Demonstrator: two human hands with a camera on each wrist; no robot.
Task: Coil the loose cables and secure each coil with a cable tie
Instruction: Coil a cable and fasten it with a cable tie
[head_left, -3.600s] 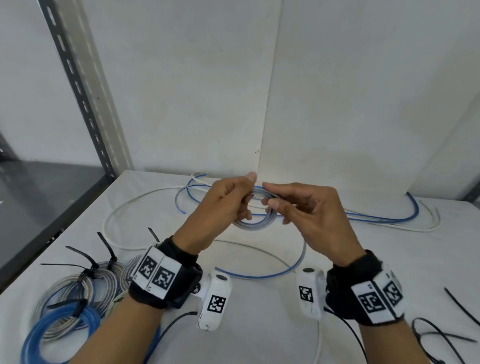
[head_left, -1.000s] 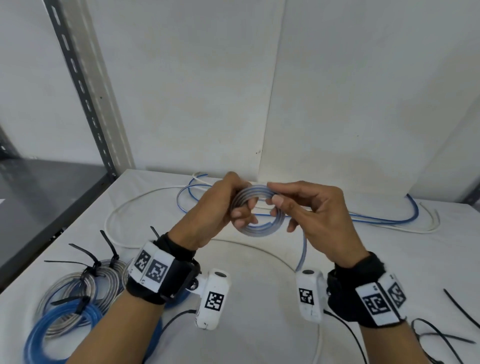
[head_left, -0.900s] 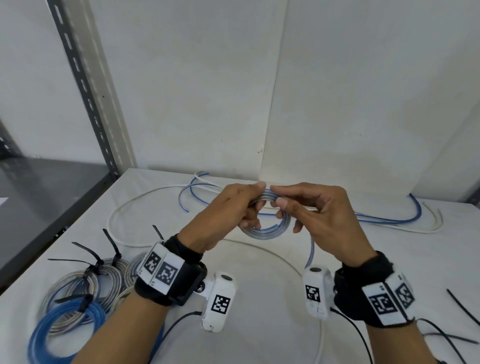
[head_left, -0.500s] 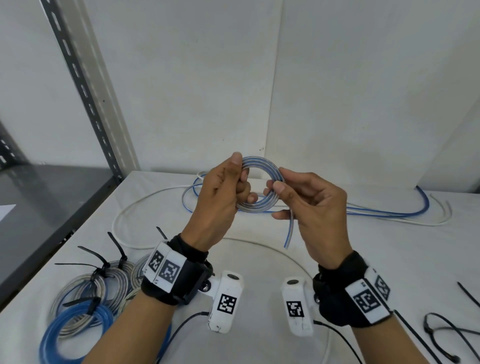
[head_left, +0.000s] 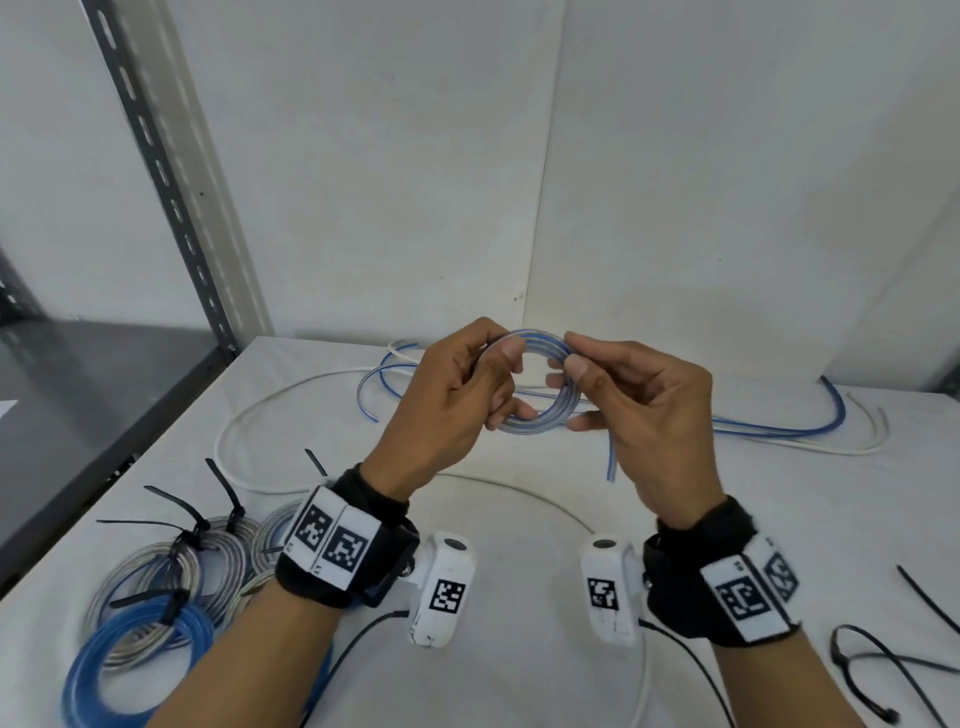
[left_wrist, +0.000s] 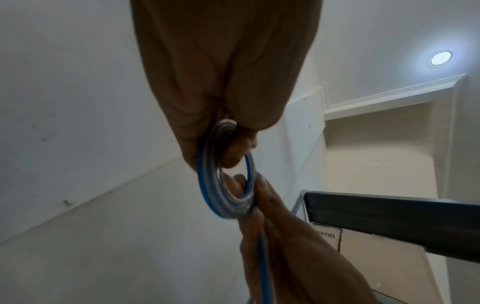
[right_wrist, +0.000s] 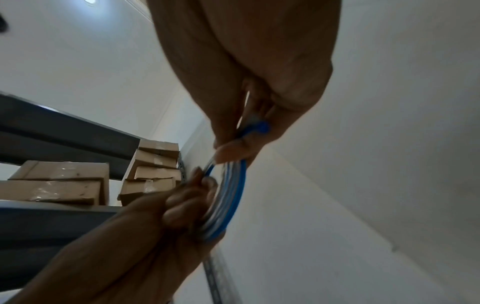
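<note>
small blue-and-clear coil held up between both hands

nearest the camera, a pile of finished coils lies at the near left of the white table, blue and clear loops overlapping, each bound with a black cable tie whose tail sticks up. at the near right edge, loose black cable ties lie on the table, one bent into a loop. both wrists carry black bands with printed markers and a white camera pod on the inner side.

above the middle of the table, the small coil of clear cable with a blue stripe is held in the air, clear of the surface. the left hand grips the coil's left side, thumb in front across the loops and fingers curled through and behind them; the left wrist view shows the turns packed side by side under that thumb. the right hand pinches the right side of the coil between thumb and forefinger, the other fingers loosely curled. a short free end of the cable hangs down past the right palm.

further back, a white cable sweeps in a wide arc across the table under the hands. beyond it, uncoiled blue and white cables trail along the far right by the wall, and more loose ends curl at the far centre. a slotted metal upright stands at the far left beside a dark shelf.
</note>
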